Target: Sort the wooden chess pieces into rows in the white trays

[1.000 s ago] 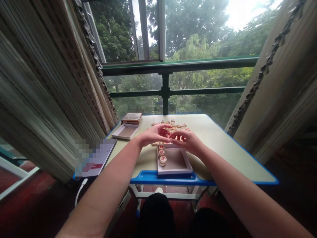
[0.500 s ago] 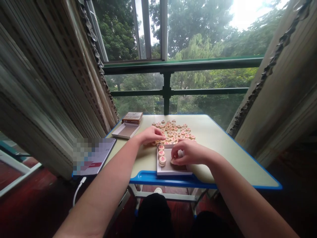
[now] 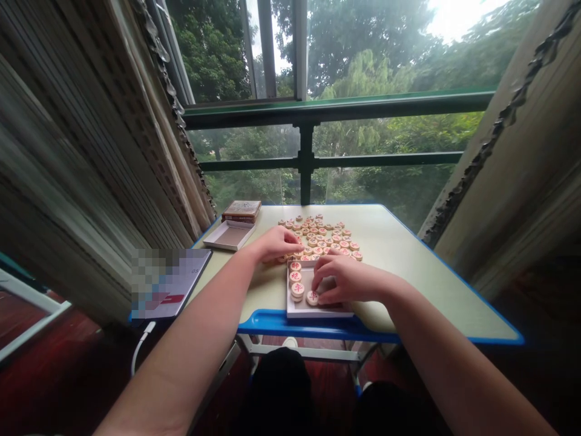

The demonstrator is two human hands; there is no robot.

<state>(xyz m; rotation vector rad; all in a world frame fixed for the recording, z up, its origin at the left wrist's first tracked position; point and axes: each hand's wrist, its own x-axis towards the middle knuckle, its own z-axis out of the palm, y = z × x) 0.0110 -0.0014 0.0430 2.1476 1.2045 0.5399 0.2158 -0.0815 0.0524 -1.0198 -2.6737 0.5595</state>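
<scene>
My right hand is over the shallow white box, its curved fingers apart. Its thumb is beside a round wooden Chinese chess piece lying flat on the box floor. Along the box's left wall sit pieces with red characters: a stacked pair nearest me and others beyond it. My left hand is past the box's far edge, thumb and fingers closed at a chess piece mostly hidden by the fingertips. Many more loose pieces spread behind the box.
A white box lid or tray lies at the left, with a brown box behind it. A tablet-like device with a white cable is at the table's left edge. The blue-edged table stands before a window railing.
My right hand has let go of the chess piece, which now lies flat in the box, and its fingers have spread apart. My left hand has barely moved. The view has shifted slightly.
</scene>
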